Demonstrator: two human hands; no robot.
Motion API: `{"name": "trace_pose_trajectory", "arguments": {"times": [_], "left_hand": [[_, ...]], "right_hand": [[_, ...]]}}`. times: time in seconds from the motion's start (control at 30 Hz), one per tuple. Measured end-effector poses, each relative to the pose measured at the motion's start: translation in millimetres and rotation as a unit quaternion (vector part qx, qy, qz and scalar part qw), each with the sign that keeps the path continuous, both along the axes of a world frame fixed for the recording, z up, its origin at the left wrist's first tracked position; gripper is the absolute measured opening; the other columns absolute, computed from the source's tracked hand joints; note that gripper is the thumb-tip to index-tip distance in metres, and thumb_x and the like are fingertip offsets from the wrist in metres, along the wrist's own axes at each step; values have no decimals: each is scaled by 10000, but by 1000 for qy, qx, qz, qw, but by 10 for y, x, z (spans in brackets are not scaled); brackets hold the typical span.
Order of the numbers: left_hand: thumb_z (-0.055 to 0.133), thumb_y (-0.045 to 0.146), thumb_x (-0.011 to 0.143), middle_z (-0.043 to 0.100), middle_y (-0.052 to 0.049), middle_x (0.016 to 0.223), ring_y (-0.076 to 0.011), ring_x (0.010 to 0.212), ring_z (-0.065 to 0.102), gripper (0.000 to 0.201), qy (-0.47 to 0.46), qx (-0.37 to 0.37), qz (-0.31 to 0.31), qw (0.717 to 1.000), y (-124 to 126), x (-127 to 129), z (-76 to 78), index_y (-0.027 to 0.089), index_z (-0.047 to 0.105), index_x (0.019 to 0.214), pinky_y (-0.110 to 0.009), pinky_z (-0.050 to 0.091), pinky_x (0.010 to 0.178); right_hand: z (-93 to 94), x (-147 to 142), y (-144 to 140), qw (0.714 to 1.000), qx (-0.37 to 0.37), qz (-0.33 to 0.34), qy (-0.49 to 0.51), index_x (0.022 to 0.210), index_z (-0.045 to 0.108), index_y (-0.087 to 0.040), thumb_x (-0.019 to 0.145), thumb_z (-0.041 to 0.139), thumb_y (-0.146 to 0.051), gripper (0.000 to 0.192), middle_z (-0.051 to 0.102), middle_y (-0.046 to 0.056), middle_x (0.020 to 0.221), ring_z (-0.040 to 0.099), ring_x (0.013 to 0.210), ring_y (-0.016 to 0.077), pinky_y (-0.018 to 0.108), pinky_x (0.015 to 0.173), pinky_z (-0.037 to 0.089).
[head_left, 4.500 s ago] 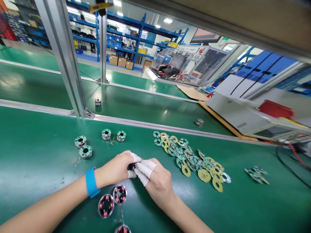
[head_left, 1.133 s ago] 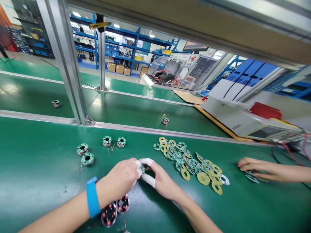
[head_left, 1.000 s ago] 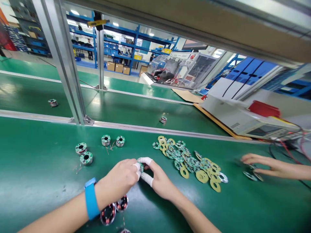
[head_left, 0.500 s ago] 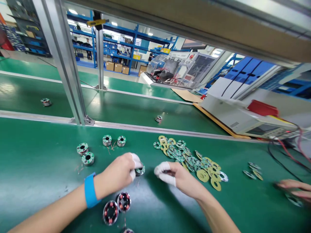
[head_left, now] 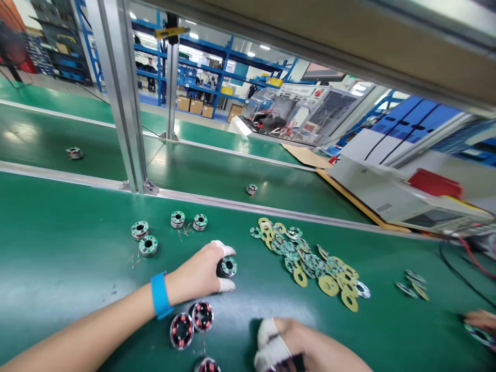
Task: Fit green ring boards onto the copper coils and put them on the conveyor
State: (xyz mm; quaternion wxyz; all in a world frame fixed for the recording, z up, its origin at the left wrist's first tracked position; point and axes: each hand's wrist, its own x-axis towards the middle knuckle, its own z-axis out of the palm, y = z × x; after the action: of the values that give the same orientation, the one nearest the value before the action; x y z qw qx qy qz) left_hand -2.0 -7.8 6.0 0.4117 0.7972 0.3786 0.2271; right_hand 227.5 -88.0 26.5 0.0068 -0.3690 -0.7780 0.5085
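Left hand: the left hand [head_left: 201,271], with a blue wristband [head_left: 160,294] on its wrist, is reaching out over the middle of the green bench [head_left: 58,258].
Left fingers: the white-capped fingers [head_left: 223,250] are closing around a small round silver coil part topped with a green ring board [head_left: 228,266]; index above it, thumb below it, both touching its sides.
Coil part: it is sitting on the bench mat, upright, green face up, roughly midway between the near edge and the far rail.
Right hand: the right hand [head_left: 287,349] is lying low by the near edge of the bench, its white-capped fingers [head_left: 267,330] curled together around something dark that I cannot make out.
Near edge: two open round coils with red copper windings [head_left: 191,323] are lying just beside the left wrist, touching each other; a third [head_left: 207,366] is showing at the bench's edge.
Far left: four finished silver coil parts with green tops [head_left: 170,230] are standing in two pairs towards the far rail.
Right of the hands: a loose heap of green and yellow ring boards [head_left: 310,258] is spreading diagonally across the bench.
Right edge: another person's hand [head_left: 478,320] is coming in near a few more ring boards [head_left: 413,283].
Conveyor beyond the rail: two more silver coil parts [head_left: 251,189] are lying well apart there.
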Motion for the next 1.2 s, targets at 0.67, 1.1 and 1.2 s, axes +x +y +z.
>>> {"name": "trace_pose_trajectory", "arguments": {"times": [0.67,1.1,1.2], "left_hand": [[747,245,647,597,-7,748,-159,719,526,159,-14,50,44,998,-77,162,-120,159,649,738,-241,379,639],[745,242,647,578,-2,733,-150,690,530,154,18,75,46,996,-73,175,-119,160,628,704,-235,382,628],[726,256,674,603,-11,747,-160,712,545,139,14,77,45,996,-84,190,-138,164,649,745,-242,398,645]], "right_hand": [[-134,-531,528,882,370,-260,-129,682,639,-174,744,534,-157,124,573,12,597,528,536,146,246,532,401],[-147,-504,531,883,414,-198,-98,678,566,-171,804,456,-171,168,511,3,582,492,534,148,239,506,373],[-166,-506,522,881,413,-210,-95,666,582,-175,809,455,-183,191,525,10,582,500,540,154,254,519,394]]}}
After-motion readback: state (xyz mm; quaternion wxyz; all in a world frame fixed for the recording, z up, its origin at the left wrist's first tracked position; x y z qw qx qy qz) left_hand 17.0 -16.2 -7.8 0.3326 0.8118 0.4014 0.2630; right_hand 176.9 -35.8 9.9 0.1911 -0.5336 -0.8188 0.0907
